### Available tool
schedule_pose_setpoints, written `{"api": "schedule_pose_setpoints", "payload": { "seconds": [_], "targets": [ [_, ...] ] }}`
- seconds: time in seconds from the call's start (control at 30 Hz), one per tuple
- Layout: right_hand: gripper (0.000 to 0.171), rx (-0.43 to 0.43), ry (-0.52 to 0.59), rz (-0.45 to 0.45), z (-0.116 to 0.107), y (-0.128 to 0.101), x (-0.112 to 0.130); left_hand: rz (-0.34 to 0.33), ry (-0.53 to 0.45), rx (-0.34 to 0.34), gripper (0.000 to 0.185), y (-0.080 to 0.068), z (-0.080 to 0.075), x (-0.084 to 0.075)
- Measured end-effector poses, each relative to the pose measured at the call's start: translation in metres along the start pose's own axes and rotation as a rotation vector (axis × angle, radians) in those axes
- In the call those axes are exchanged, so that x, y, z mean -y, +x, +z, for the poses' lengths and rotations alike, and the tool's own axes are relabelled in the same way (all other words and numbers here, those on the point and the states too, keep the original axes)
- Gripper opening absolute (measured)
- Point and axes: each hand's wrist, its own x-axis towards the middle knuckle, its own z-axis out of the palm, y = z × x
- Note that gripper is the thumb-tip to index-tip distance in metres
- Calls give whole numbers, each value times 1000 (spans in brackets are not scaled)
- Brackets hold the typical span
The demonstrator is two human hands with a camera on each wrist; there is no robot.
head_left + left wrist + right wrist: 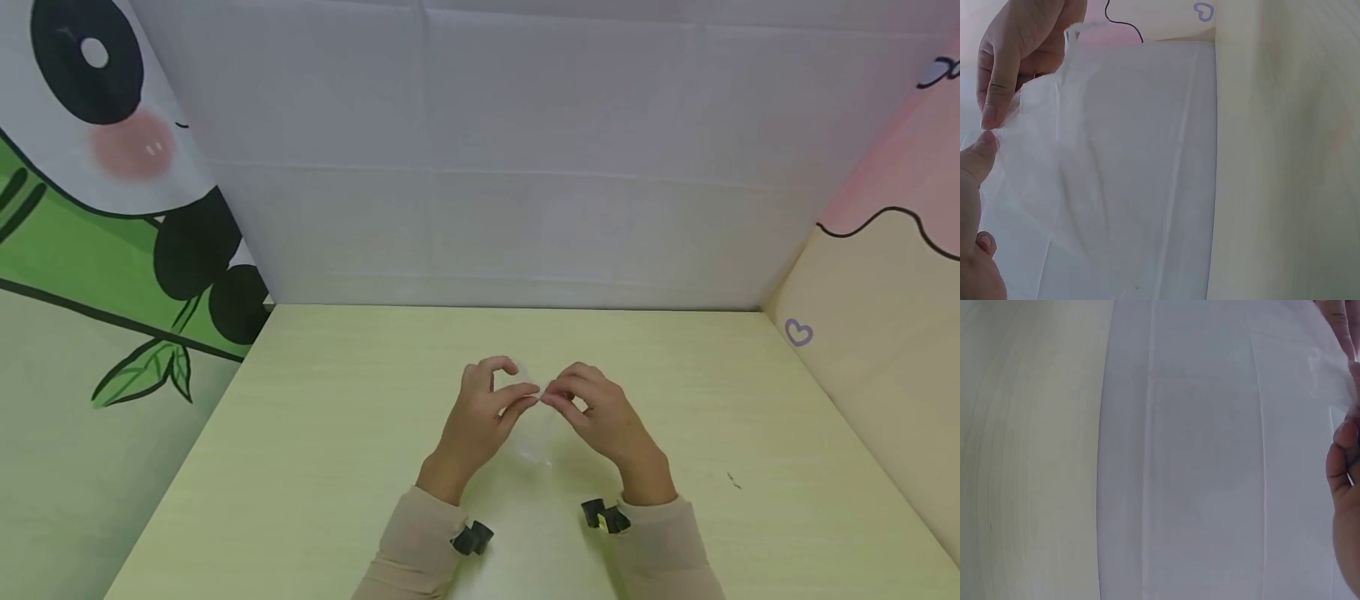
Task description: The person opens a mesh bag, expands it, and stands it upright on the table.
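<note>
Left hand (480, 408) and right hand (600, 412) both pinch thin clear plastic bag (534, 433), fingertips meeting above pale green table (315, 433), mid-table.

The light is even and soft, bright without harshness, seemingly from above. The pale yellow-green wooden worktop (337, 433) carries only faint shadows beneath the wrists. No glare shows. The head view bends slightly at its edges, the walls leaning outward. Both wrist views look washed out and milky; the thin clear plastic bag (1116, 162) is soft-edged, and the nearest fingers (1344, 469) blur.
</note>
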Motion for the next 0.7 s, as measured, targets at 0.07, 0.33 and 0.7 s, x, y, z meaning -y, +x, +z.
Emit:
{"api": "schedule_pose_setpoints", "payload": {
  "seconds": [0.07,0.33,0.7],
  "targets": [
    [32,-1,16,-1,0,0,0,-9,-25,9,11,0,0,0],
    [19,-41,139,52,-1,-2,-1,-66,-125,12,10,-1,0,1],
    [17,-102,299,102,-2,-4,2,-10,-137,-105,5,0,0,3]
  ]
}}
